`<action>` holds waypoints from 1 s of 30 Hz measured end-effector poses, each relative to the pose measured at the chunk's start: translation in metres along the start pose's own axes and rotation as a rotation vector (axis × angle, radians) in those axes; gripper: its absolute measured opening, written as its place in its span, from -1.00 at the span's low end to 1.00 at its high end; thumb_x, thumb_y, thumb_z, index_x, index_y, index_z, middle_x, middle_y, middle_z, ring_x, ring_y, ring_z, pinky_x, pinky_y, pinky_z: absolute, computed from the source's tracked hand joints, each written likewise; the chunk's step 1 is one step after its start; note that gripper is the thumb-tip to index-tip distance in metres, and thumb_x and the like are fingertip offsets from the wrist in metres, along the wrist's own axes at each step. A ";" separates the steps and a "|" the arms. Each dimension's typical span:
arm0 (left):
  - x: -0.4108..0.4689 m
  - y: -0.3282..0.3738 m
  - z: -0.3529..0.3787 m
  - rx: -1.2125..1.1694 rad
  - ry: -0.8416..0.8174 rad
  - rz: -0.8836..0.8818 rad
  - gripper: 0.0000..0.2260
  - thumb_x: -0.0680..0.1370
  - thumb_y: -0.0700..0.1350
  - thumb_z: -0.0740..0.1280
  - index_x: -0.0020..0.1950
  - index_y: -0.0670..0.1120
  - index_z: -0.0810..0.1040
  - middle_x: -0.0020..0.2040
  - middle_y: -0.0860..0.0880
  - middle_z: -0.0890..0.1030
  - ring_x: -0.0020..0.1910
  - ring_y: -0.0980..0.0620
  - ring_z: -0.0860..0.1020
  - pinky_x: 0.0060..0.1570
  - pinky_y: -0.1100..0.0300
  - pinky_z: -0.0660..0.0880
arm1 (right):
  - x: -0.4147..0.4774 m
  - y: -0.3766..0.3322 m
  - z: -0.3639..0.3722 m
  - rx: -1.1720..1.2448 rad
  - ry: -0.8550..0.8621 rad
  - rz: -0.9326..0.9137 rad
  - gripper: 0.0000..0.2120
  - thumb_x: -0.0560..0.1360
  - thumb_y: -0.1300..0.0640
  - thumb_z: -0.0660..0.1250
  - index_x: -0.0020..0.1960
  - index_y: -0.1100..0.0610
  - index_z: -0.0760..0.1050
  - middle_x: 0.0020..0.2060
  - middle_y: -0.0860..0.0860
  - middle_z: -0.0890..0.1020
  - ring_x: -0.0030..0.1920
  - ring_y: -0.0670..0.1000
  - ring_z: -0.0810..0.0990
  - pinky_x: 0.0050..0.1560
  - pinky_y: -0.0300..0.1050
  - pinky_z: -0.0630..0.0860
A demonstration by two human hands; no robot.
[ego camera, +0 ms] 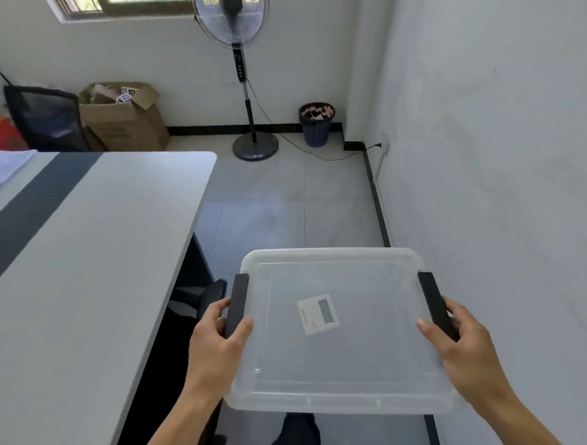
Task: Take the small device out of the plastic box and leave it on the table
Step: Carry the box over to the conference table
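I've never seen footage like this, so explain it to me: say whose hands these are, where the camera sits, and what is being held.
There is no machine here. One camera, worn on a person's head, looks forward and down at their own two bare hands. The left hand and right hand each have a grip on a black side latch of a clear plastic box, held in the air above the floor with its lid closed. Inside, seen through the lid, lies a small white device with a grey screen. The white table stands to the left; the box is not on it.

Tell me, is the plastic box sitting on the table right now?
No, both hands, left and right, hold the plastic box by its black latches beside the table, over the floor.
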State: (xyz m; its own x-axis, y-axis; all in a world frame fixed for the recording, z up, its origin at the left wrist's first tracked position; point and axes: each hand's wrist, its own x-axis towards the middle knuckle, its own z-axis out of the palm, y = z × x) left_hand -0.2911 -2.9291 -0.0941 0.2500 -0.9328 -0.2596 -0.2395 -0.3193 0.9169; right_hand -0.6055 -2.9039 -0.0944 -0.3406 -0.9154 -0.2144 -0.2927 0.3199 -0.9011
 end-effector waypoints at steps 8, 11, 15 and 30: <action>0.180 0.089 0.020 0.055 -0.043 0.043 -0.66 0.49 -0.15 0.39 0.25 -0.04 0.48 -0.18 -0.04 0.70 -0.20 -0.04 0.68 -0.16 -0.02 0.64 | 0.159 -0.077 0.041 0.000 0.034 0.007 -0.61 0.51 0.16 0.34 0.33 0.05 0.42 -0.04 -0.04 0.64 -0.06 -0.02 0.62 -0.20 -0.21 0.49; 0.238 0.113 0.036 0.055 -0.033 0.053 -0.68 0.49 -0.15 0.39 0.22 0.00 0.47 -0.20 -0.05 0.70 -0.21 -0.10 0.67 -0.21 0.02 0.64 | 0.223 -0.098 0.056 -0.018 0.020 -0.002 -0.65 0.51 0.16 0.34 0.28 0.00 0.44 -0.09 -0.02 0.64 -0.12 0.01 0.61 -0.22 -0.18 0.49; 0.320 0.132 0.064 0.060 0.021 0.025 -0.70 0.49 -0.13 0.39 0.19 0.05 0.47 -0.21 -0.13 0.70 -0.21 -0.19 0.65 -0.17 -0.10 0.62 | 0.324 -0.121 0.077 -0.042 -0.034 -0.006 -0.74 0.51 0.16 0.33 0.07 -0.18 0.45 -0.14 0.10 0.65 -0.11 0.25 0.60 -0.09 0.12 0.55; 0.577 0.191 0.084 -0.079 0.409 -0.143 -0.75 0.47 -0.15 0.41 0.10 0.08 0.50 -0.18 -0.07 0.70 -0.17 -0.06 0.67 -0.19 0.04 0.59 | 0.667 -0.258 0.213 -0.149 -0.385 -0.138 -0.59 0.47 0.18 0.33 0.21 -0.21 0.41 -0.08 -0.10 0.66 -0.07 0.06 0.65 0.00 0.15 0.59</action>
State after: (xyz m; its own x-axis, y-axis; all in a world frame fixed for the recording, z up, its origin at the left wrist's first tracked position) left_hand -0.2716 -3.5425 -0.0944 0.6300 -0.7323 -0.2584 -0.1072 -0.4115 0.9051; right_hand -0.5668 -3.6492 -0.0856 0.0604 -0.9673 -0.2463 -0.4478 0.1942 -0.8728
